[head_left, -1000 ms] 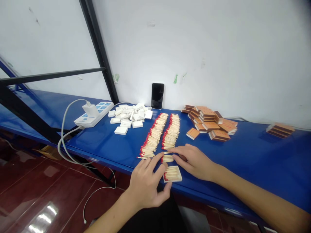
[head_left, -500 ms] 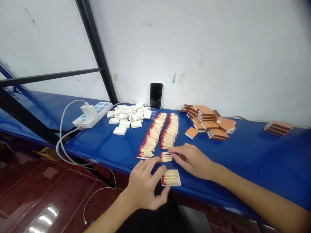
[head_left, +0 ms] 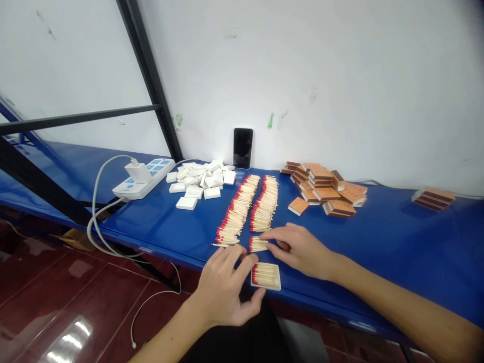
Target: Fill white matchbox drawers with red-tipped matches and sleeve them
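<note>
At the table's near edge, a white matchbox tray (head_left: 266, 277) holds red-headed matches. My left hand (head_left: 226, 288) is at its left end, thumb and index finger at opposite long sides of the tray, other fingers curled. Just beyond the tray lies a small bunch of matches (head_left: 258, 244), heads to the left. My right hand (head_left: 297, 250) has its index finger at the far side of this bunch and its thumb by the right ends, other fingers curled under. Two long rows of matches, the left row (head_left: 239, 209) and the right row (head_left: 264, 204), stretch back toward the wall.
White tray pieces (head_left: 200, 180) are heaped at the left beside a power strip (head_left: 145, 179) with cables. Orange matchbox sleeves (head_left: 321, 189) are piled at the right; a further stack (head_left: 433, 198) stands farther right. A phone (head_left: 242, 148) leans against the wall.
The small bunch of matches has shifted slightly left with my right fingertips. My left index finger has moved slightly up, showing more of the tray's left end.
</note>
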Action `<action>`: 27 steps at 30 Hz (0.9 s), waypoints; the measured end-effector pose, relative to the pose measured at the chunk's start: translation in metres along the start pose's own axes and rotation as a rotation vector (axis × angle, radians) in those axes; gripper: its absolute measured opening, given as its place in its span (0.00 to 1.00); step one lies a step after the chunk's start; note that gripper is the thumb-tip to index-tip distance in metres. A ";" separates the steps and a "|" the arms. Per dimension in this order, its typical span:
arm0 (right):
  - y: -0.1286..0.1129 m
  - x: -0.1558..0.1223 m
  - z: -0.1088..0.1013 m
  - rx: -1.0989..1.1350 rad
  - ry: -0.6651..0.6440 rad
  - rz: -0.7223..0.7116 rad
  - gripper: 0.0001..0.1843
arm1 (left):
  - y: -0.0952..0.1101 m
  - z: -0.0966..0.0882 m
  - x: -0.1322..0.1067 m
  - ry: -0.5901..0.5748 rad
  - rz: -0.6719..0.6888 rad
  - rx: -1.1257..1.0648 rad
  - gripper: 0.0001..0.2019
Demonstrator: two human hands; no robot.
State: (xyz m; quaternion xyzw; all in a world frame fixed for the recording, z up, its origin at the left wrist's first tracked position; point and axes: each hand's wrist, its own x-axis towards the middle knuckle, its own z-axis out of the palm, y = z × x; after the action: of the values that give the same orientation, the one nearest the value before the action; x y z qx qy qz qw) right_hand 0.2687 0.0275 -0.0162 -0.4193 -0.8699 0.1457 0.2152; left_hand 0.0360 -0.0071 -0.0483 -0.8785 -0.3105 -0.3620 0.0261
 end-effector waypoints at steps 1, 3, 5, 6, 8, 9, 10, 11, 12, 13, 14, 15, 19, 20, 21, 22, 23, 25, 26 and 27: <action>0.001 0.000 0.001 -0.008 0.010 0.008 0.16 | 0.000 0.000 0.000 0.002 0.000 0.000 0.17; 0.001 0.001 0.002 -0.024 0.019 0.030 0.15 | -0.001 0.001 0.000 0.008 0.009 0.002 0.16; 0.000 0.002 0.003 -0.036 0.007 0.059 0.15 | -0.002 0.002 0.000 0.025 0.031 0.010 0.15; 0.000 0.003 0.003 -0.041 0.001 0.071 0.15 | -0.002 0.003 -0.001 0.040 0.044 0.018 0.15; -0.001 0.004 0.003 -0.050 0.000 0.082 0.15 | -0.002 0.005 -0.002 0.070 0.065 0.035 0.14; -0.001 0.004 0.004 -0.057 0.003 0.077 0.15 | -0.002 0.006 -0.002 0.080 0.071 0.042 0.14; -0.001 0.004 0.004 -0.066 0.007 0.067 0.15 | -0.002 0.007 -0.003 0.086 0.075 0.047 0.14; -0.001 0.004 0.004 -0.074 0.011 0.057 0.15 | -0.002 0.007 -0.003 0.091 0.079 0.051 0.14; -0.001 0.004 0.004 -0.082 0.015 0.049 0.15 | -0.002 0.007 -0.003 0.092 0.081 0.054 0.14; -0.001 0.004 0.004 -0.088 0.017 0.045 0.15 | -0.002 0.007 -0.002 0.093 0.082 0.055 0.13; -0.002 0.004 0.004 -0.090 0.017 0.042 0.15 | -0.002 0.007 -0.002 0.093 0.082 0.056 0.13; -0.002 0.003 0.003 -0.091 0.016 0.041 0.15 | -0.003 0.007 -0.002 0.091 0.081 0.057 0.13; -0.004 0.003 0.001 -0.103 0.025 0.035 0.16 | -0.003 0.006 -0.001 0.083 0.076 0.064 0.13; -0.004 0.004 0.001 -0.110 0.029 0.034 0.16 | -0.003 0.006 -0.001 0.082 0.076 0.066 0.13; -0.005 0.004 0.000 -0.114 0.031 0.031 0.16 | -0.002 0.006 -0.001 0.082 0.076 0.069 0.13; -0.005 0.004 0.000 -0.116 0.030 0.027 0.16 | -0.002 0.007 -0.001 0.083 0.076 0.072 0.13; -0.006 0.005 0.000 -0.115 0.030 0.024 0.16 | -0.002 0.007 -0.001 0.085 0.076 0.075 0.13; -0.008 0.006 0.000 -0.093 0.036 0.038 0.16 | -0.002 0.007 -0.001 0.091 0.075 0.082 0.14; -0.008 0.007 0.000 -0.074 0.043 0.055 0.15 | -0.002 0.007 -0.001 0.094 0.076 0.085 0.14; -0.009 0.008 0.000 -0.054 0.053 0.070 0.15 | -0.002 0.008 -0.001 0.097 0.077 0.088 0.14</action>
State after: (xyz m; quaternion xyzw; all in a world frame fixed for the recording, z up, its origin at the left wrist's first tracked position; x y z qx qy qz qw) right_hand 0.2581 0.0283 -0.0106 -0.4588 -0.8523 0.1184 0.2214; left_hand 0.0392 -0.0041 -0.0551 -0.8693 -0.2905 -0.3888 0.0934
